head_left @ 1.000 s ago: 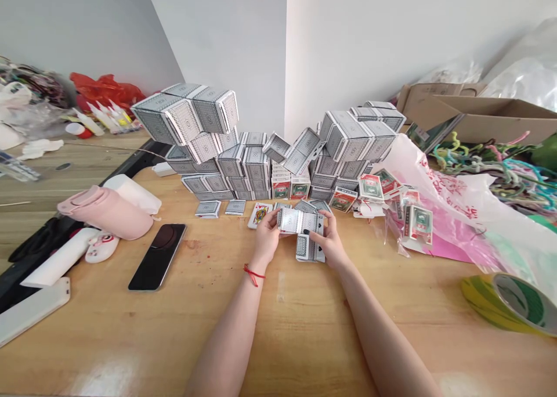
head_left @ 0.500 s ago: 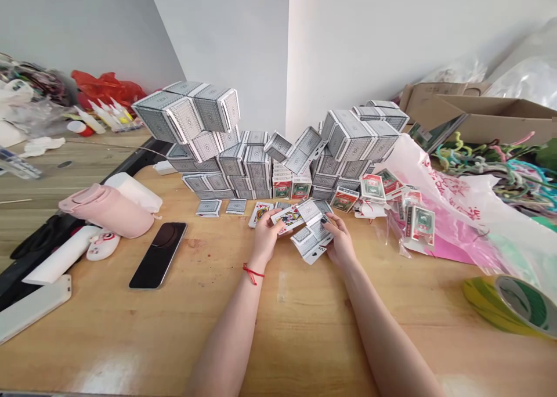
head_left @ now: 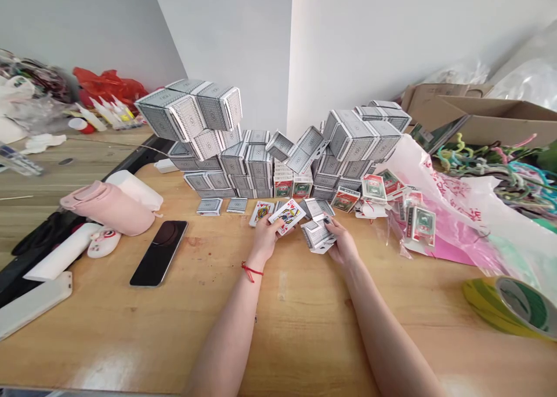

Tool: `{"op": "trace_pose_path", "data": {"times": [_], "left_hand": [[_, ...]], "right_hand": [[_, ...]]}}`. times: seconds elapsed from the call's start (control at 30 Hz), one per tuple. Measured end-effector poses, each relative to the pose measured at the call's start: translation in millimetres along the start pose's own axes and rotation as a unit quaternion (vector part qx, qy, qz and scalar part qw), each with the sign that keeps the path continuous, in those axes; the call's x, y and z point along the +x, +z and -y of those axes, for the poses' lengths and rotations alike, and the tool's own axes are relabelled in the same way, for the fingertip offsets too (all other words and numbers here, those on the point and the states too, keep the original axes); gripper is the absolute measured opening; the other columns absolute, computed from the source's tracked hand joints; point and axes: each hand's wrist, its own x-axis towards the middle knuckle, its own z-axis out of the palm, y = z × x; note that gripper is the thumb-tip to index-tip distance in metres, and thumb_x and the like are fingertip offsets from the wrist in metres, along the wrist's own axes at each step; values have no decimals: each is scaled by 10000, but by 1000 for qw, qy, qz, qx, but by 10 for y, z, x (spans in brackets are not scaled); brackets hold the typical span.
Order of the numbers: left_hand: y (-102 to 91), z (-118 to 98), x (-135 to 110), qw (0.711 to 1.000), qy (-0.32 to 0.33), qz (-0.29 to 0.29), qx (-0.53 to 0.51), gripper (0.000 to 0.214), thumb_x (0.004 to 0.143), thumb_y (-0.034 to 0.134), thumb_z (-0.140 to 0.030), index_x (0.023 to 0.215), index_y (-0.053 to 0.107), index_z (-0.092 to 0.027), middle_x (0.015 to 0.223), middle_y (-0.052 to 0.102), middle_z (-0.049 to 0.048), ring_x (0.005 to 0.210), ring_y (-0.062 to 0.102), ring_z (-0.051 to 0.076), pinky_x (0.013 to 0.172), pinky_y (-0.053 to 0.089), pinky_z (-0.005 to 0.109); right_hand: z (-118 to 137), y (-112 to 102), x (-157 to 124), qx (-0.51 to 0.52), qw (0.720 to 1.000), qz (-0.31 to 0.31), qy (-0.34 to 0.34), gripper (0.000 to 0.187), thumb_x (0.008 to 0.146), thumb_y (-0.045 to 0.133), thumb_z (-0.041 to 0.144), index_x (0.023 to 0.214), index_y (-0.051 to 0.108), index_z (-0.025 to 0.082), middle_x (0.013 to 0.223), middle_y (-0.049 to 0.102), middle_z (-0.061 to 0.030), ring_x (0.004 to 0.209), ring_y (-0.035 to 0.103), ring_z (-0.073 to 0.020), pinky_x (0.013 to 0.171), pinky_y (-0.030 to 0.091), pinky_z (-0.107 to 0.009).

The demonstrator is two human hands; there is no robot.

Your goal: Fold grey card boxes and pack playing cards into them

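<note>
My left hand point(head_left: 266, 238) is closed on a playing card point(head_left: 288, 216), a red queen held face up. Just behind it lies another face-up card point(head_left: 261, 213) on the table. In my right hand point(head_left: 342, 240) are folded playing cards point(head_left: 317, 233), grey patterned backs showing, with a black-suit corner at the bottom. More folded cards point(head_left: 322, 205) lie right behind them. Further back stands a structure of cubes folded from cards, with a left stack point(head_left: 209, 136) and a right stack point(head_left: 352, 139). Two tilted card pieces point(head_left: 300, 147) rest between the stacks.
Red card boxes point(head_left: 346, 198) and a pink-white plastic bag point(head_left: 439, 211) are at the right, near yellow tape point(head_left: 509, 305). At the left lie a phone point(head_left: 159, 253), a pink bottle point(head_left: 108, 208) and a white mouse point(head_left: 103, 242). A cardboard box point(head_left: 500, 121) stands behind.
My hands have drawn slightly apart. The queen in my left hand has come away from the folded cards and now shows its face fully. The folded cards have shifted right.
</note>
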Motion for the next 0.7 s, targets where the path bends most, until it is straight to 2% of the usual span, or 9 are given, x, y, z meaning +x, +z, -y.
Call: {"op": "trace_pose_path", "data": {"times": [0.37, 0.7], "left_hand": [[17, 26, 6, 1000, 0, 21, 1, 249, 573, 665, -177, 797, 564, -138, 871, 669, 53, 771, 627, 178, 678, 501, 302], [33, 12, 11, 1000, -6, -10, 5, 268, 543, 675, -180, 784, 564, -136, 793, 665, 40, 683, 617, 152, 641, 492, 292]], "right_hand": [[-2, 17, -12, -31, 999, 9, 5, 330, 658, 608, 152, 983, 612, 210, 891, 687, -6, 753, 648, -167, 661, 523, -264], [16, 73, -44, -11, 1000, -22, 15, 306, 655, 589, 126, 946, 631, 212, 849, 692, 4, 697, 641, -147, 612, 515, -241]]}}
